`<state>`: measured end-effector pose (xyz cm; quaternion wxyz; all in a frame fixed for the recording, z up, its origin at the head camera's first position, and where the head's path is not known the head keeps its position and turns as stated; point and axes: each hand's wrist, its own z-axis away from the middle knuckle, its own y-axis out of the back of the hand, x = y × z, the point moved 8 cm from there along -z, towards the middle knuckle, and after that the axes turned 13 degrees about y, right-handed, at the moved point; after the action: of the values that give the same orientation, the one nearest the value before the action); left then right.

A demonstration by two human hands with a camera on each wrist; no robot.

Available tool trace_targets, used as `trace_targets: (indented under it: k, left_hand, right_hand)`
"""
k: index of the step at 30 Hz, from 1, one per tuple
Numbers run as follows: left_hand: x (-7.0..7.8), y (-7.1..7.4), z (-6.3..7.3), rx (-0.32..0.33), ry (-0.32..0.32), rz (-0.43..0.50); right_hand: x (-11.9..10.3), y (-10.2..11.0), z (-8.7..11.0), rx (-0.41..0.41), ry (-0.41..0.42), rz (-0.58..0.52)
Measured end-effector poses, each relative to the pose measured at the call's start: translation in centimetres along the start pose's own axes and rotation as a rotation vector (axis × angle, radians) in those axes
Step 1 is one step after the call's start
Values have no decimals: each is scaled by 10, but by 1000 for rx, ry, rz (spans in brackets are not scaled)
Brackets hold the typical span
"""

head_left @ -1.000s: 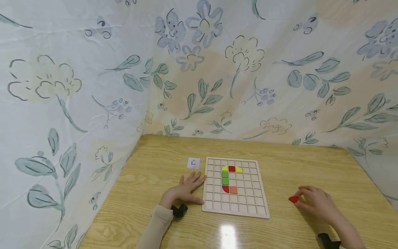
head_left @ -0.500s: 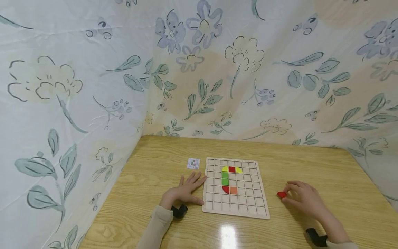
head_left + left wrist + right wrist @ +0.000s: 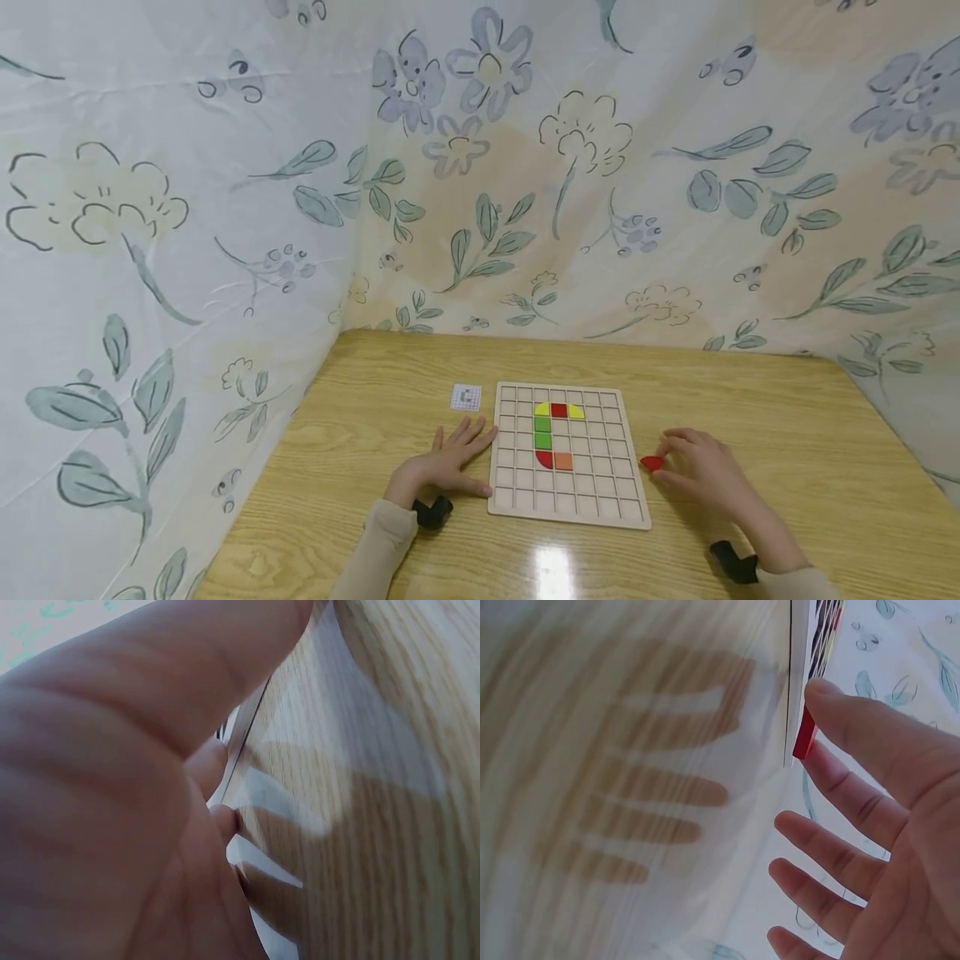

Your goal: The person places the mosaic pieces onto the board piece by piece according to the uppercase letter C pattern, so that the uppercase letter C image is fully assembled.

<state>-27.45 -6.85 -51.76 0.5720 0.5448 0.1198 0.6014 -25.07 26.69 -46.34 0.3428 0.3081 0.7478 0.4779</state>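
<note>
Your right hand (image 3: 701, 471) pinches a red piece (image 3: 652, 463) between thumb and forefinger, low over the bench (image 3: 787, 417) just off the right edge of the grid board (image 3: 567, 508), centre-bottom of the head frame; the right wrist view shows the same red piece (image 3: 804, 735) at the fingertips with the other fingers (image 3: 832, 859) spread loose. Your left hand (image 3: 444, 462) lies flat, fingers straight, on the bench against the board's left edge; it holds nothing. On the board seven pieces are seated: yellow piece (image 3: 542, 408), red square (image 3: 558, 409) and a second yellow piece (image 3: 576, 410) across the top, two green squares (image 3: 542, 432) down the left column, then a red quarter piece (image 3: 544, 458) and an orange square (image 3: 563, 461) at the bottom. They read as a hook shape open to the right. The small pattern card (image 3: 466, 397) sits just left of the board's upper corner; its print is too small to read. Judgement: the figure looks partly built, with the held red piece not yet seated and most cells bare; how many pieces the card calls for cannot be told
</note>
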Motion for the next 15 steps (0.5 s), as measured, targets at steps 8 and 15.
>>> trace_targets:
  k: [8, 15]
  left_hand:
    - [0, 0, 1, 3, 0, 0]
    - [1, 0, 1, 8, -1, -1]
  right_hand:
    - [-10, -11, -11, -14, 4, -3]
    - [-20, -16, -20, -1, 20, -13]
